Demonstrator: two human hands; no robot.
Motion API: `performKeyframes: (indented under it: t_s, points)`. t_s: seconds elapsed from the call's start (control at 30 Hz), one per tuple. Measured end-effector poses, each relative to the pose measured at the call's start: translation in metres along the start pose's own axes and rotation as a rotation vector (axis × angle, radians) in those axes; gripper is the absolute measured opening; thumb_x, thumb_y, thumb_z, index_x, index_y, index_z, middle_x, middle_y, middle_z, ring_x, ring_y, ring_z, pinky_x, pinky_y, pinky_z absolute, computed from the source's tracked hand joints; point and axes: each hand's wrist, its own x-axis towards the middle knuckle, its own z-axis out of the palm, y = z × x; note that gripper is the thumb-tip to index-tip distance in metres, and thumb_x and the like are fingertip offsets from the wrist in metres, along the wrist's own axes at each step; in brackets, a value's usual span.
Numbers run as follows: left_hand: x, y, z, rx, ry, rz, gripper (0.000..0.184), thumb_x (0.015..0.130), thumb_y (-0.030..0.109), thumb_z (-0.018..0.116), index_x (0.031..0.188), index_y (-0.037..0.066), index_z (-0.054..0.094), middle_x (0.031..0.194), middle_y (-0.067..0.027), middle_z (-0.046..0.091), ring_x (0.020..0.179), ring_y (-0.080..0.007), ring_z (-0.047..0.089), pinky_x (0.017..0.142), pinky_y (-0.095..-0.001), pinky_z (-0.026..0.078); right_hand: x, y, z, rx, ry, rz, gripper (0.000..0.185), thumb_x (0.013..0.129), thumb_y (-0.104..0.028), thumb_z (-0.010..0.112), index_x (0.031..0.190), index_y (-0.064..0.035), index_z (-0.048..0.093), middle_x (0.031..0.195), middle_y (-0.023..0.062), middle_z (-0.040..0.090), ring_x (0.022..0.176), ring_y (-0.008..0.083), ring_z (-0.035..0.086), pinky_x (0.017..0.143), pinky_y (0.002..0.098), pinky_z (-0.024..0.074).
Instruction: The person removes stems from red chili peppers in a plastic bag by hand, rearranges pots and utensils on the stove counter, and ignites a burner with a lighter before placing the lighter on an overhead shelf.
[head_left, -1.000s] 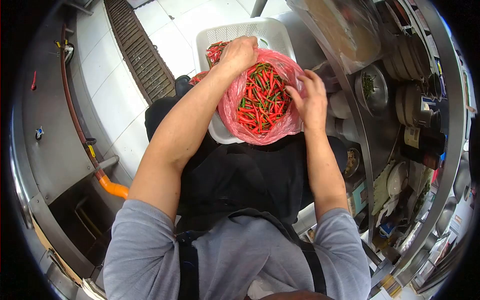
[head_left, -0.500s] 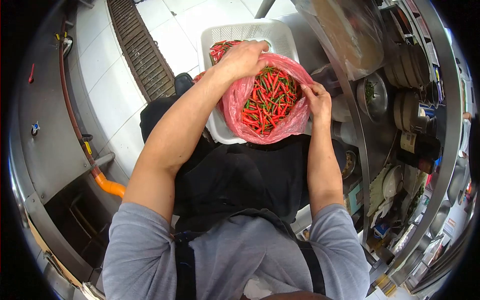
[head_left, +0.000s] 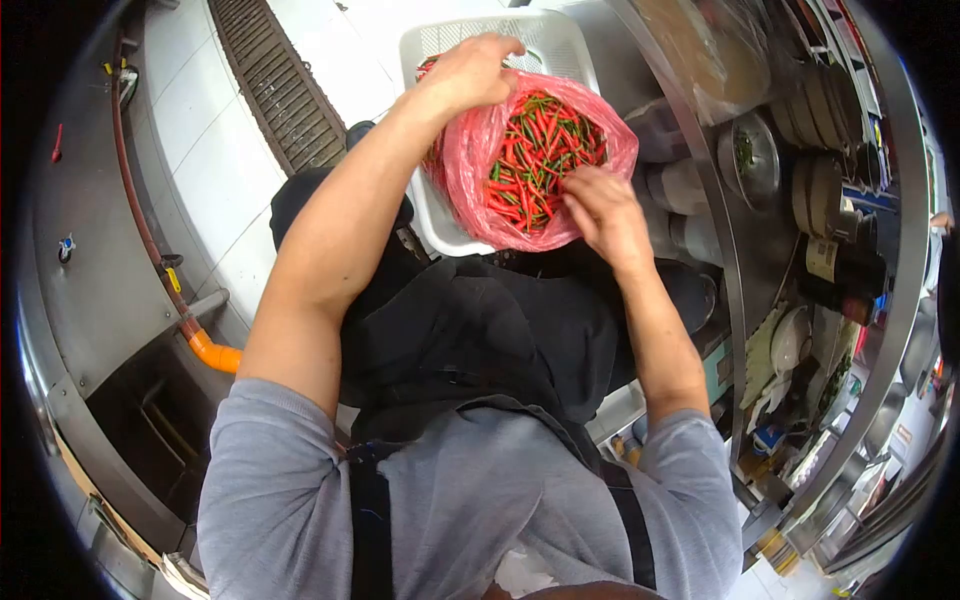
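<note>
"Feed's up: where are the chillies (head_left: 540,150)?"
"Inside the open bag (head_left: 465,165), and I've got the basket (head_left: 568,50) beneath the bag! The left hand (head_left: 472,72) is at the bag's far rim; I can't tell whether it grips."
"And the right hand (head_left: 608,212)?"
"Over the bag's right side, fingers bent; whether they pinch chillies, I can't tell."

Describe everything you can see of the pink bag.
The pink bag looks like thin, crinkled, translucent plastic. Its mouth is wide open and faces up, the rim uneven, and many red and green chillies lie inside. It sits over the white basket, hiding part of it; its base is out of sight. In the picture, the left hand is at its upper left edge, and the right hand crosses its lower right rim.
</note>
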Motion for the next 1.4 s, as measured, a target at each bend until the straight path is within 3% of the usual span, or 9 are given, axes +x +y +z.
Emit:
performKeyframes:
  t_s: [0.13,0.33,0.43,0.63,0.8,0.97,1.13,1.23,1.4]
  points:
    - [-0.009,0.034,-0.01,-0.09,0.167,0.395,0.028,0.073,0.002,0.057,0.101,0.004,0.062,0.105,-0.0144,0.063,0.105,-0.0337,0.06,0.091,-0.0397,0.049,-0.025,0.015,-0.004,-0.039,-0.178,-0.041,0.019,0.078,-0.01,0.068,0.097,-0.005,0.068,0.091,0.0083,0.065,0.092,0.0255,0.062,0.093,0.0395,0.0436]
    - [-0.053,0.064,0.023,-0.1,-0.617,0.303,0.018,0.08,0.006,0.058,0.095,0.002,0.066,0.087,-0.016,0.066,0.09,-0.034,0.064,0.08,-0.0424,0.051,-0.062,0.023,-0.006,-0.084,-0.351,-0.025,0.015,0.077,-0.01,0.067,0.092,-0.0065,0.069,0.086,0.0083,0.066,0.089,0.026,0.063,0.095,0.0418,0.0433]
    - [-0.048,0.057,0.021,-0.226,-0.473,0.323,0.018,0.081,0.006,0.059,0.097,0.001,0.066,0.089,-0.0159,0.066,0.09,-0.0338,0.064,0.08,-0.0428,0.051,-0.059,0.018,-0.002,-0.017,-0.291,0.055,0.014,0.079,-0.011,0.068,0.091,-0.0057,0.069,0.089,0.0092,0.068,0.091,0.0266,0.064,0.095,0.0416,0.0438]
    - [-0.05,0.052,0.011,-0.201,-0.315,0.318,0.021,0.081,0.007,0.061,0.101,0.002,0.065,0.095,-0.0146,0.065,0.09,-0.0328,0.064,0.08,-0.042,0.051,-0.038,0.029,-0.042,0.026,0.203,0.281,0.019,0.084,-0.013,0.066,0.101,-0.0044,0.07,0.099,0.0125,0.069,0.094,0.029,0.066,0.083,0.0381,0.0503]
    - [-0.072,0.074,0.032,0.012,-0.247,0.286,0.025,0.077,0.006,0.061,0.101,0.0,0.065,0.099,-0.0165,0.064,0.099,-0.0338,0.06,0.088,-0.042,0.05,-0.05,0.053,-0.036,0.11,0.042,0.592,0.025,0.085,-0.02,0.065,0.102,-0.0024,0.069,0.096,0.0169,0.069,0.088,0.033,0.067,0.077,0.0389,0.052]
    - [-0.08,0.128,0.074,0.312,-0.277,0.217,0.053,0.074,0.018,0.068,0.123,0.002,0.056,0.132,-0.0164,0.049,0.129,-0.0328,0.041,0.1,-0.0496,0.039,-0.052,0.048,-0.033,0.259,0.251,0.649,0.025,0.084,-0.019,0.065,0.102,-0.0025,0.07,0.096,0.0167,0.069,0.089,0.0333,0.067,0.078,0.0386,0.0518]
    - [-0.072,0.144,0.119,0.44,-0.204,0.228,0.066,0.071,0.02,0.069,0.13,0.002,0.047,0.137,-0.0205,0.043,0.133,-0.0388,0.035,0.099,-0.0569,0.035,-0.067,0.05,-0.034,0.242,0.296,0.585,0.028,0.085,-0.021,0.066,0.103,-0.0004,0.069,0.095,0.0164,0.07,0.082,0.0293,0.068,0.075,0.0358,0.053]
    - [-0.071,0.143,0.132,0.479,-0.175,0.188,0.057,0.071,0.02,0.068,0.123,0.002,0.052,0.136,-0.0211,0.042,0.133,-0.0394,0.035,0.099,-0.0591,0.033,-0.071,0.052,-0.036,0.263,0.343,0.569,0.028,0.085,-0.021,0.065,0.103,-0.0005,0.069,0.093,0.0166,0.07,0.077,0.0293,0.067,0.073,0.0362,0.0523]
    - [-0.075,0.139,0.116,0.395,-0.18,0.225,0.035,0.071,0.011,0.063,0.104,0.002,0.058,0.122,-0.0179,0.054,0.119,-0.0352,0.049,0.09,-0.0494,0.044,-0.077,0.047,-0.047,0.397,0.378,0.583,0.029,0.085,-0.022,0.065,0.104,0.0003,0.068,0.092,0.0172,0.069,0.07,0.0276,0.065,0.069,0.0355,0.0506]
